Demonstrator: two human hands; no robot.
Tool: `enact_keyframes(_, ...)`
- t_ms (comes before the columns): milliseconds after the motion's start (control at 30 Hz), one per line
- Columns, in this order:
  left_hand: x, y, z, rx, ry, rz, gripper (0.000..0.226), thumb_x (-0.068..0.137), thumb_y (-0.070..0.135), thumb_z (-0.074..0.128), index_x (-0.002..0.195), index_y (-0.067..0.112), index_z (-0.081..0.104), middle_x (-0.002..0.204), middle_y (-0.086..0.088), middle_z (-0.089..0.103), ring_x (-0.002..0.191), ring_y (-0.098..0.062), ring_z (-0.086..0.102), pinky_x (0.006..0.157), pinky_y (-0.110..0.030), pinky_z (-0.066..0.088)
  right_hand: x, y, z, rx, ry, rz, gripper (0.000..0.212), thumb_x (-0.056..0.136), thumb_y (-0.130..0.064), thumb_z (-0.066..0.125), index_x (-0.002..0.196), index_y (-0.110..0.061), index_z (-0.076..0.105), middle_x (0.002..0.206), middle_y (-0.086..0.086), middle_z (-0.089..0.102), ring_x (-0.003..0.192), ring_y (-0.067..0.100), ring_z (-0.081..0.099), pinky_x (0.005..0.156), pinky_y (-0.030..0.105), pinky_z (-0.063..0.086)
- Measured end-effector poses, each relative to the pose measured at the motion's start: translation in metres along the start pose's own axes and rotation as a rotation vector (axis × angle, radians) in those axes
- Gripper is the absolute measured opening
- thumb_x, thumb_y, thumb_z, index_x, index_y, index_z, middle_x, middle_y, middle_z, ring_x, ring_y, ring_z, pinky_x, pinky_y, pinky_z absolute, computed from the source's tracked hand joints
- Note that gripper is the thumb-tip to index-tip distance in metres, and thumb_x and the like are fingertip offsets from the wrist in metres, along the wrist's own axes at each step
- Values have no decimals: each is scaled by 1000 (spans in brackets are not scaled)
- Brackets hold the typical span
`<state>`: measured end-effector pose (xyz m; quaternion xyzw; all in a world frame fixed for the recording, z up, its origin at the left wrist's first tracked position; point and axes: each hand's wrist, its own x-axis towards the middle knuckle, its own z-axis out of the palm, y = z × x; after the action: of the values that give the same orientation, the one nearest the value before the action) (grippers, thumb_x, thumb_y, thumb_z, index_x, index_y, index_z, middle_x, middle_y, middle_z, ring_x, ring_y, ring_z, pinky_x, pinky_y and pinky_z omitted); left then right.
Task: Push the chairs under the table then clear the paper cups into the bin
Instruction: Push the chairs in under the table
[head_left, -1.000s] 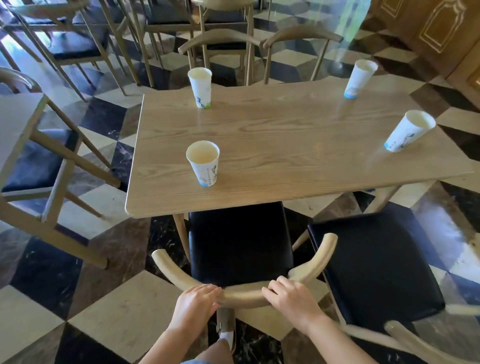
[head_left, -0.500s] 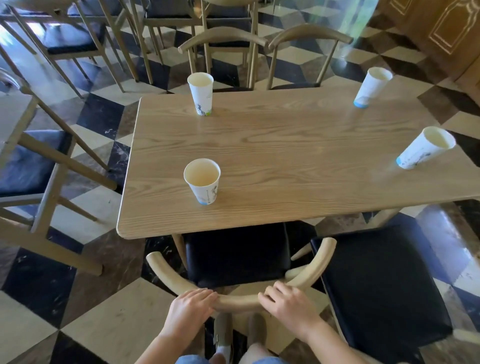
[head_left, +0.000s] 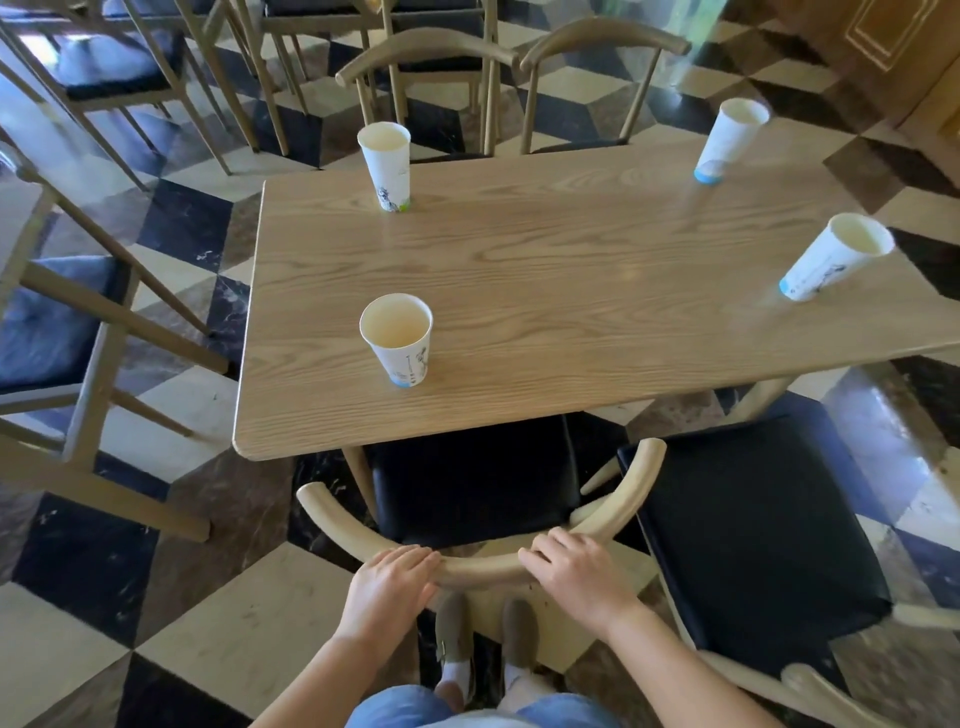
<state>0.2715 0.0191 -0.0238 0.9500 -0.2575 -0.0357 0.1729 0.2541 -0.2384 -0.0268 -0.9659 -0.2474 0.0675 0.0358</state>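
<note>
A wooden chair with a black seat (head_left: 472, 478) stands partly under the near edge of the wooden table (head_left: 571, 291). My left hand (head_left: 387, 584) and my right hand (head_left: 576, 569) both grip its curved backrest (head_left: 480, 569). A second black-seated chair (head_left: 753, 525) stands to the right, pulled out from the table. Several white paper cups stand upright on the table: one near me (head_left: 397, 338), one far left (head_left: 387, 163), one far right (head_left: 727, 140), one at the right edge (head_left: 831, 262).
Two chairs (head_left: 431, 57) are tucked in at the table's far side. More wooden chairs (head_left: 57, 332) stand to the left and behind. The floor is checkered marble. My feet (head_left: 483, 623) are under the backrest. No bin is in view.
The chair has slid forward under the table; more of its seat is hidden by the tabletop. Both hands stay on the backrest and I have stepped closer.
</note>
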Motion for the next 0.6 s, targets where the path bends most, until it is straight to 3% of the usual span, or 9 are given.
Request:
enact_keyframes(100, 0, 3, 0, 1, -18, 16, 40, 48, 21, 91, 84, 19, 74, 83, 5, 73, 77, -13, 69, 69, -28, 55, -2, -7, -4, 31, -44, 70, 38, 55, -2, 81, 85, -17, 63, 78, 0, 63, 71, 19, 58, 60, 29, 53)
enact_keyframes(200, -1, 10, -1, 50, -40, -4, 38, 50, 21, 89, 85, 17, 73, 83, 3, 72, 77, -14, 69, 69, -28, 55, -9, -12, -9, 35, -71, 93, 37, 76, -9, 71, 110, -13, 60, 100, 4, 63, 94, 24, 57, 83, 35, 50)
enact_keyframes(267, -4, 16, -1, 129, -56, -13, 50, 49, 25, 90, 95, 13, 72, 93, -3, 73, 87, -20, 69, 73, -36, 56, -16, -16, -11, 61, -44, 116, 44, 83, -18, 67, 124, -10, 55, 114, 8, 61, 108, 27, 54, 95, 40, 45)
enact_keyframes(333, -6, 28, -4, 170, -49, -16, 58, 52, 29, 89, 103, 9, 70, 102, -8, 71, 97, -25, 66, 76, -43, 55, -26, -19, -16, 82, 5, 154, 46, 82, -25, 69, 124, -11, 56, 115, 8, 62, 110, 26, 55, 96, 41, 44)
enact_keyframes(467, -6, 75, -13, 104, 42, 32, 40, 62, 27, 85, 96, 11, 71, 92, -2, 72, 85, -18, 68, 74, -35, 55, -56, -16, -29, 98, 124, 222, 38, 75, -28, 77, 108, -12, 67, 105, 6, 68, 98, 24, 63, 86, 40, 52)
enact_keyframes(600, -14, 145, -4, 75, 88, 69, 30, 68, 29, 80, 92, 12, 71, 90, -2, 73, 84, -20, 68, 76, -36, 54, -118, -4, -40, 70, 206, 283, 36, 76, -29, 76, 106, -13, 68, 103, 6, 69, 95, 23, 64, 84, 40, 52)
